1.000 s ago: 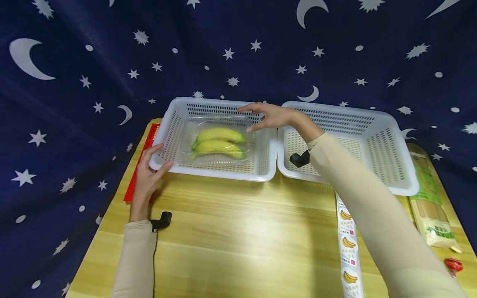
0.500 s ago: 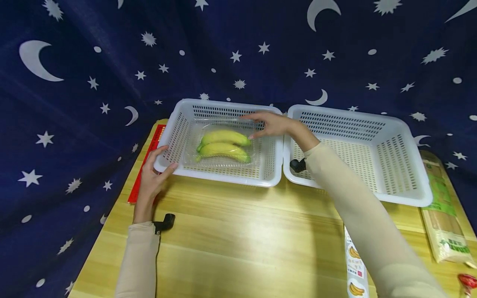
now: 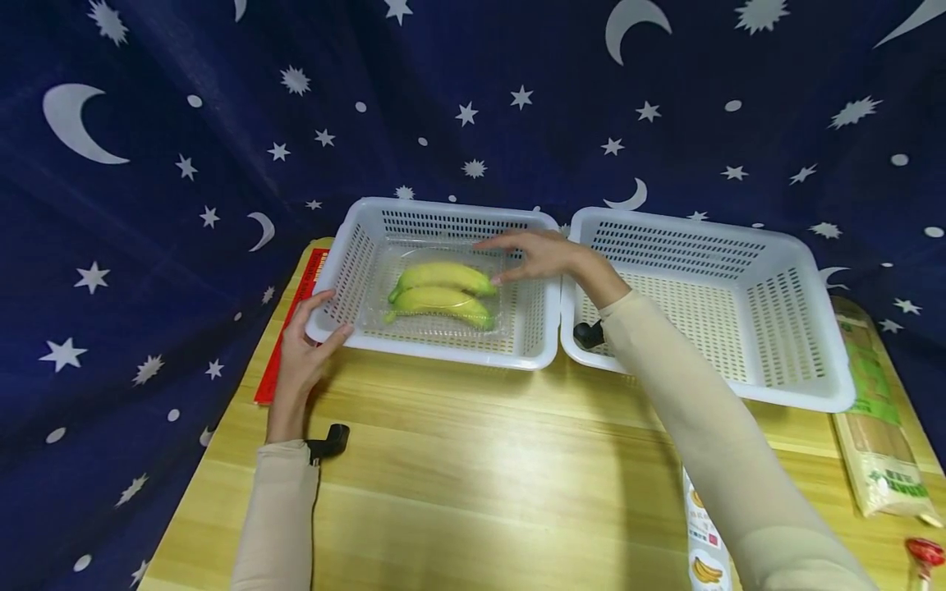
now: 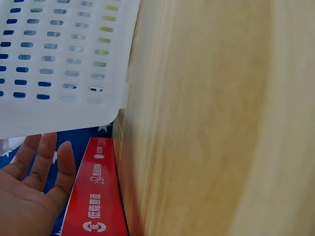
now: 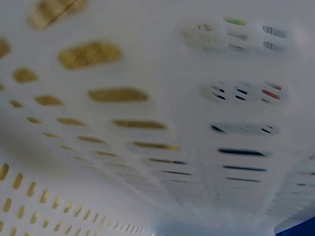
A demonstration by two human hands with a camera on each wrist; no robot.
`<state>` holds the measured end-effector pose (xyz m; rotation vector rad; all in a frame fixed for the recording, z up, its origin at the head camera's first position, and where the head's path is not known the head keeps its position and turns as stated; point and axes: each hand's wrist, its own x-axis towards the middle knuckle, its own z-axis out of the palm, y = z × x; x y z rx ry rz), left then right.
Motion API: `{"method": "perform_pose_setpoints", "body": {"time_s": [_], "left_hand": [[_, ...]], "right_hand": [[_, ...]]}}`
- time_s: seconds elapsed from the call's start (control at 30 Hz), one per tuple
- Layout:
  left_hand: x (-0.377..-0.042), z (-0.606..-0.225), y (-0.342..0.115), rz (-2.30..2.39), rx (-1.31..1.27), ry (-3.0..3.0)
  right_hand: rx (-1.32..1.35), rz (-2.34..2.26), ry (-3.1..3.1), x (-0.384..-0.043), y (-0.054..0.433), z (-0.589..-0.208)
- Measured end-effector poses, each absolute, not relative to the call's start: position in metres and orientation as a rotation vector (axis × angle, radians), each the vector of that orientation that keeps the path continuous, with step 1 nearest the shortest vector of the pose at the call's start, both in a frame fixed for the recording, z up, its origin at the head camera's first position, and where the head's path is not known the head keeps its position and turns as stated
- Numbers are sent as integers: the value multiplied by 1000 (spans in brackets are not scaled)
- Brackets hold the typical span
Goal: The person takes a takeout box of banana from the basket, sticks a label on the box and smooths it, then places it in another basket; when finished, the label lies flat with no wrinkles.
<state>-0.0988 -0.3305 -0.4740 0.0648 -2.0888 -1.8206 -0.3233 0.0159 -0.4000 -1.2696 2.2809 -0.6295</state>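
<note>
Bananas (image 3: 443,299) in clear ridged plastic box (image 3: 436,329)

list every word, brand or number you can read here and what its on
"低脂意面": red pack, left wrist view; its other print is too small to read
Sticker strip: small characters beside banana pictures, too small to read
Green-banded package: lettering too blurred to read

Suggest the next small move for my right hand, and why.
I'd probably draw the right hand closed on the clear box: its thumb and fingers are spread at the box's right end, though contact is hard to judge. The left hand is at the left basket, by its near left corner, so it could steady it.
</note>
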Motion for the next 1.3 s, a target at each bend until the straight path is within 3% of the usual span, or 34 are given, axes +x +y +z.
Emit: {"method": "perform_pose_setpoints", "body": {"time_s": [1.3], "left_hand": [[-100,-477,-331,-1821,47,-2070]], "right_hand": [[-1240,-715,2175,-329,6,-399]]}}
